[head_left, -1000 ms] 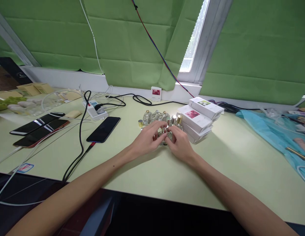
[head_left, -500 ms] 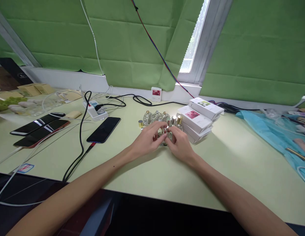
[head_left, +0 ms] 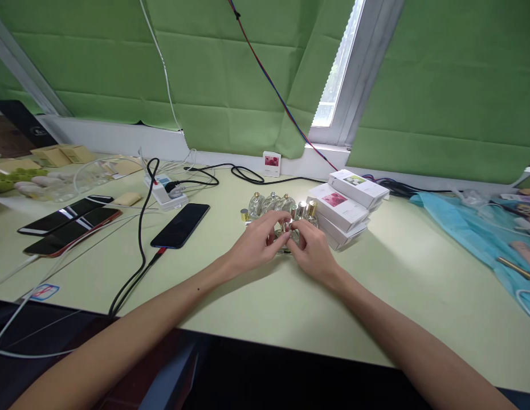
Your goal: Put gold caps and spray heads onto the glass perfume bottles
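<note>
My left hand (head_left: 260, 238) and my right hand (head_left: 311, 246) meet around the neck of a small glass perfume bottle (head_left: 283, 249) standing on the table. Fingers of both hands are closed at its shiny top (head_left: 286, 226), and they hide much of the bottle. Just behind stand several clear glass bottles (head_left: 271, 203), the left ones without tall caps. To the right of those, more bottles carry silver and gold caps (head_left: 312, 208). A loose gold cap (head_left: 244, 214) stands on the table left of the group.
White boxes (head_left: 339, 208) are stacked right of the bottles, and another box (head_left: 272, 163) leans at the wall. Phones (head_left: 180, 226), cables and a power strip (head_left: 166, 192) lie to the left. Blue cloth (head_left: 457, 225) covers the right side.
</note>
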Available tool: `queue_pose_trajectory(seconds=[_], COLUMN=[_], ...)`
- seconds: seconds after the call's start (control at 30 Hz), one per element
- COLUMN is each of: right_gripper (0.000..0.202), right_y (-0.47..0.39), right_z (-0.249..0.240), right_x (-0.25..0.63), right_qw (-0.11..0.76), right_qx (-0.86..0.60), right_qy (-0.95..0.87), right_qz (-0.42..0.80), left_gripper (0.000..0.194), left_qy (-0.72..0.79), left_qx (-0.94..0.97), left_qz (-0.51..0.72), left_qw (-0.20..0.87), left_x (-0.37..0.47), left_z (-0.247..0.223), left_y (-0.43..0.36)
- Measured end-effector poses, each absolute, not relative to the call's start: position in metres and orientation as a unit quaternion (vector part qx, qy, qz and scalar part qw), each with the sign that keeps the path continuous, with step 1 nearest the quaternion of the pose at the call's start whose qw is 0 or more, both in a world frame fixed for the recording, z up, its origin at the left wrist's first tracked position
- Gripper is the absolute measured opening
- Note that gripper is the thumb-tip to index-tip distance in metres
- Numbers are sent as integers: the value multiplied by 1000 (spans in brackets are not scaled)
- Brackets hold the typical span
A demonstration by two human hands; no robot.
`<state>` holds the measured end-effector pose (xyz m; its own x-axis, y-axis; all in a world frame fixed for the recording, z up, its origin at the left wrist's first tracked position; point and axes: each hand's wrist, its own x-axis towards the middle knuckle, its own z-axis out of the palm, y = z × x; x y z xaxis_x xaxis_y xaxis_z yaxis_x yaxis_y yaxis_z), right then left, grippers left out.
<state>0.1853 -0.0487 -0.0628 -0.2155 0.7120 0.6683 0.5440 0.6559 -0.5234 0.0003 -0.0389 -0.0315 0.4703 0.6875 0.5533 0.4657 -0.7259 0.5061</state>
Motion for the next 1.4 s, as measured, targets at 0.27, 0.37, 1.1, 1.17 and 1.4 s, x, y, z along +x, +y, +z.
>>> queue_pose_trajectory(seconds=[0.27,0.37,1.1,1.17,1.4], right_gripper=[4,4,5,4,4], right_y=[-49,-49,-49,-49,-49], right_z=[-63,-62,-61,-61,-60], right_x=[186,186,186,186,186], right_qw=[472,473,470,470,468], right_qx=[-411,-410,-407,-407,-408], right_qy=[-775,-775,-777,-777,-778], right_qz=[89,91,99,97,95], left_gripper=[28,28,26,26,27], left_qy=[343,345,331,332,332], left_qx=[846,845,848,847,850], left_qz=[382,380,386,386,381], left_qw=[145,148,150,151,150], left_x=[0,0,0,0,0], left_z=[-32,-32,-29,-28,-28], left_y=[-39,-39,-39,-39,-38])
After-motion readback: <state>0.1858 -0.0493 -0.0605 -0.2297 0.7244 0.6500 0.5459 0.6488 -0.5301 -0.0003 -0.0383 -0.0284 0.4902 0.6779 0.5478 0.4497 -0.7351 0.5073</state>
